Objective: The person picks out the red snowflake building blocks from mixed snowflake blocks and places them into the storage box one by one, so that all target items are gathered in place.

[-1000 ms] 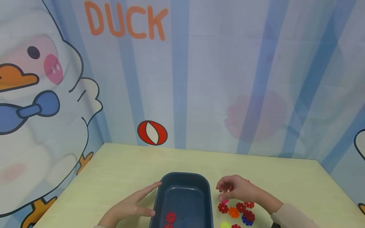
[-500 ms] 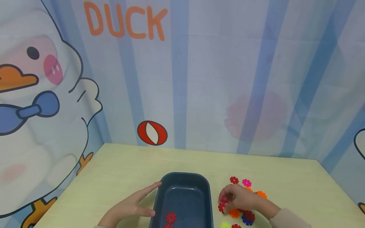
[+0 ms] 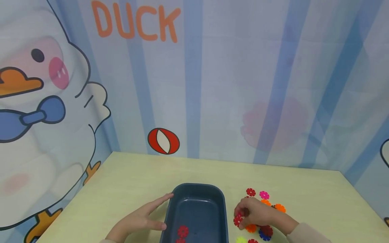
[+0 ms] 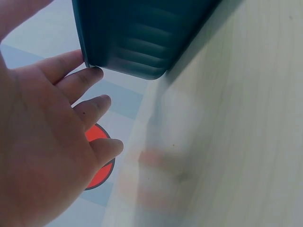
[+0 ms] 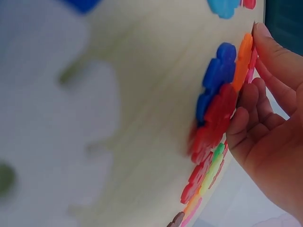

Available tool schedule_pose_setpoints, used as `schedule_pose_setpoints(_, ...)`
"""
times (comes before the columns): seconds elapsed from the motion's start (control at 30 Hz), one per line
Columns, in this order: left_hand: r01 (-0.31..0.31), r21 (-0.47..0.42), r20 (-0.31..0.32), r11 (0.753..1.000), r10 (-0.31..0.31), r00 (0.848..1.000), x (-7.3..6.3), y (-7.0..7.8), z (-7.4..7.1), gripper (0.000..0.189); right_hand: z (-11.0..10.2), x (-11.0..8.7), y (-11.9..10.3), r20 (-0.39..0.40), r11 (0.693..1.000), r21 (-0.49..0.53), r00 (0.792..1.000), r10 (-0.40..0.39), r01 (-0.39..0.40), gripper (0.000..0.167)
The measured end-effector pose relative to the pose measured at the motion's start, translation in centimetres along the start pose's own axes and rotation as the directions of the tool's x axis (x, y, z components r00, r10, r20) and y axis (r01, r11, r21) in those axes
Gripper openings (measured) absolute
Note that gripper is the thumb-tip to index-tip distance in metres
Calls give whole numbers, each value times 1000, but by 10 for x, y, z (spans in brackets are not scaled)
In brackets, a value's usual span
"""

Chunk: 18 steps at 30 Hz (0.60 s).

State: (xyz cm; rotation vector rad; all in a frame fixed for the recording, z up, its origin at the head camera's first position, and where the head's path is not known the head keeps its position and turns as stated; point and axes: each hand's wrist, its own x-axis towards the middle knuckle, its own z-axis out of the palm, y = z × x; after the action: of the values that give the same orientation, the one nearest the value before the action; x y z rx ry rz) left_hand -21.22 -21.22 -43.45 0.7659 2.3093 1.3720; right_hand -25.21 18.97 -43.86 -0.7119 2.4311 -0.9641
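My left hand [image 3: 136,218] rests against the left side of a dark blue tray [image 3: 199,211], fingers spread. In the left wrist view its fingertips touch the tray's rim [image 4: 86,54]. Red flower-shaped plastic discs [image 3: 183,231] lie in the tray's near part. Right of the tray, my right hand [image 3: 258,211] pinches a red flower-shaped disc [image 3: 238,221] between thumb and fingers, low over the table. An orange disc [image 3: 251,228] and a dark red disc [image 3: 267,230] over a blue disc [image 3: 265,237] lie close by the hand.
More discs lie around the right hand, among them a pink disc [image 3: 264,195], another orange disc [image 3: 280,208] and a yellow disc [image 3: 241,239]. The pale table [image 3: 146,175] ends at a curtain [image 3: 222,84] printed with a duck.
My right hand has come down and nearer onto the discs, its fingertips closing on a red one. The discs behind it have come into view. My left hand stays at the tray.
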Motion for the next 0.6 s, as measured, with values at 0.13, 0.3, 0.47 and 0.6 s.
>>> schedule_pose_setpoints(0.13,-4,8,-5,1000,4,1000,0,1,0,80,0,0,0,4,1000,-26,1000,-6,6,22)
schedule_pose_setpoints(0.3,2,7,-8,1000,-2,1000,-1,1,1,80,0,1,-2,19,1000,-26,1000,9,-9,23)
schedule_pose_setpoints(0.47,37,-5,-9,999,-37,999,-1,1,2,80,0,1,-3,26,1000,-11,999,19,-18,24)
schedule_pose_setpoints(0.6,36,3,-17,999,-36,999,0,1,2,79,-1,0,-3,13,1000,-16,1000,1,-1,24)
